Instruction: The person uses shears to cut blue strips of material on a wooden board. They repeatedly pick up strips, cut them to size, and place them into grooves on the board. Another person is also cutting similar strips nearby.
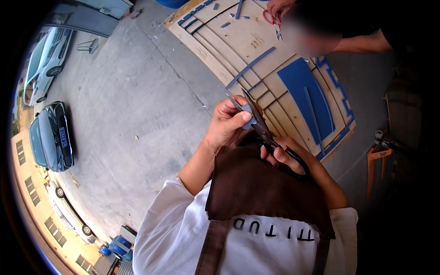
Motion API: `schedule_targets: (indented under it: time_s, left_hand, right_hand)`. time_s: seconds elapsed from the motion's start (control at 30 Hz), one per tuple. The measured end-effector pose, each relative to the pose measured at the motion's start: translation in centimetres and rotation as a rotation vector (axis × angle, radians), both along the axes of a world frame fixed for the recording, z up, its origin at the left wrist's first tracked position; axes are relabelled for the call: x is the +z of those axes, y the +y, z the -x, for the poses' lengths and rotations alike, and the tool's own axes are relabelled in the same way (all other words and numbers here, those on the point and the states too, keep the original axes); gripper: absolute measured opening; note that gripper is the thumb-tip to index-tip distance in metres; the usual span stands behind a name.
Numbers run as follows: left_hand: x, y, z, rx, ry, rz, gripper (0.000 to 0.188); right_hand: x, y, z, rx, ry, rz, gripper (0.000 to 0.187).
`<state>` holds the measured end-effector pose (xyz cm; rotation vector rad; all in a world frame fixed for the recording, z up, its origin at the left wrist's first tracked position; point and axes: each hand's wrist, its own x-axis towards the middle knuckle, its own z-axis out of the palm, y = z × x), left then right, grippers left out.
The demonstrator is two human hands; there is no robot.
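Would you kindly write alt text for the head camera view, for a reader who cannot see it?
A person's left hand holds a small blue piece at the blades of black-handled scissors, gripped in the right hand. Beyond lies a board bearing a large blue panel and blue strips, where another person's hand holds red-handled scissors.

Left hand (227,123) pinches a blue piece (248,124), right hand (288,157) holds scissors (261,127) (black-handled).
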<state>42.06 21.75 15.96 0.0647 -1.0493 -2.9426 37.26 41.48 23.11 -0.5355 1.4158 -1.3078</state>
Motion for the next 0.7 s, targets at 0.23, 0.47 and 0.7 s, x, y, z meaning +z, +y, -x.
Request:
schedule_targets:
  time_s: [0.23, 0.47, 0.7]
  left_hand:
    - [0.2, 0.3, -0.3, 0.016, -0.024, -0.016, 0.017]
    - [0.5, 0.4, -0.3, 0.024, -0.013, -0.012, 0.020]
    - [0.3, -0.2, 0.1, 0.005, 0.056, 0.021, 0.020]
  right_hand:
    - [-0.6, 0.0, -0.5, -0.008, -0.009, 0.009, 0.066]
    - [0.2, 0.0, -0.4, 0.051, -0.002, -0.137, 0.079]
    - [0.1, -0.1, -0.2, -0.019, 0.172, -0.078, 0.057]
